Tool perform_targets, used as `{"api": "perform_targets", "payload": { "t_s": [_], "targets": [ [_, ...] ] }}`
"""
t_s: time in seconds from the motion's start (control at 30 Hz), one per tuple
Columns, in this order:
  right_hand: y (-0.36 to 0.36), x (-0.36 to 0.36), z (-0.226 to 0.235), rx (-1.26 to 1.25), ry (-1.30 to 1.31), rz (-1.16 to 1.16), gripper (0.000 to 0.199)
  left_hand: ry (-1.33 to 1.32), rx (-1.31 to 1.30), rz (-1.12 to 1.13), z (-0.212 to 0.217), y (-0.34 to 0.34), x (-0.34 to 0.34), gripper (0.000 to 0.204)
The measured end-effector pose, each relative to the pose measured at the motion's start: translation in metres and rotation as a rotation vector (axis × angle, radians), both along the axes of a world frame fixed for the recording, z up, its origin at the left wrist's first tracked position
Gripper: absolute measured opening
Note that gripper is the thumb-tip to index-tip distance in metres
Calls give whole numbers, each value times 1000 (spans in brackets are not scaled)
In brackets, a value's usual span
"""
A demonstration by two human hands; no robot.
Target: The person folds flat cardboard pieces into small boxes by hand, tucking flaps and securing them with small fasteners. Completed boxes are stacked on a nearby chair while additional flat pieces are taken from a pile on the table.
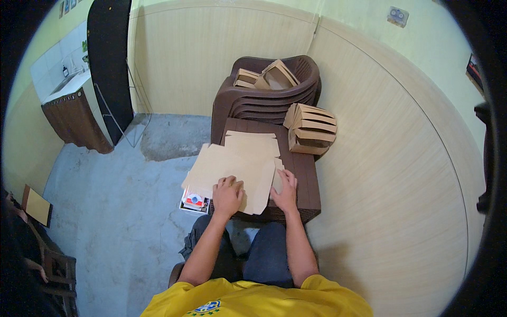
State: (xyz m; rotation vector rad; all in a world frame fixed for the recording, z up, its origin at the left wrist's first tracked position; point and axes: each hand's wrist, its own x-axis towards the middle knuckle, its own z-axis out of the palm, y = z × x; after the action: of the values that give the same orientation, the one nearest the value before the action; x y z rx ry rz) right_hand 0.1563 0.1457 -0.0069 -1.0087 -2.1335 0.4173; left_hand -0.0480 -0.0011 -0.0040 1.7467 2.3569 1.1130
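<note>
Both hands press flat, fingers spread, on a tan cardboard sheet [232,166] lying on the brown table [306,179]: the left hand [227,196] on its near edge, the right hand [285,191] at its right edge. Neither grips anything. Folded boxes [311,129] stand at the table's far right, more in the stacked chairs [264,100] behind

Flat tan cardboard box blanks [237,166] spread at centre, on the brown table. Folded brown cardboard boxes [311,129] stacked at one o'clock from there, on the table's far corner. More folded boxes [266,78] at twelve, on the stacked chairs. Red-and-white printed packet [193,199] at seven, under the blanks' edge.
</note>
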Motion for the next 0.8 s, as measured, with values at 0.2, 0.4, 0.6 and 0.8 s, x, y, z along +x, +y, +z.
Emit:
{"api": "perform_targets", "payload": {
  "t_s": [0.2, 0.4, 0.6, 0.8],
  "targets": [
    [14, 10, -3, -438, 22, -179, 44, -105, -107, -148, -2, 35, 31, 28],
    [39, 18, 4, -831, 539, 56, 36, 98, -165, -275, -2, 64, 14, 42],
    [36, 25, 29, -1098, 623, -7, 34, 332, -156, -178, -18, 61, 9, 56],
    [9, -13, 37, -1150, 793, 472, 50, 344, -284, -180, -27, 75, -3, 52]
  ]
}}
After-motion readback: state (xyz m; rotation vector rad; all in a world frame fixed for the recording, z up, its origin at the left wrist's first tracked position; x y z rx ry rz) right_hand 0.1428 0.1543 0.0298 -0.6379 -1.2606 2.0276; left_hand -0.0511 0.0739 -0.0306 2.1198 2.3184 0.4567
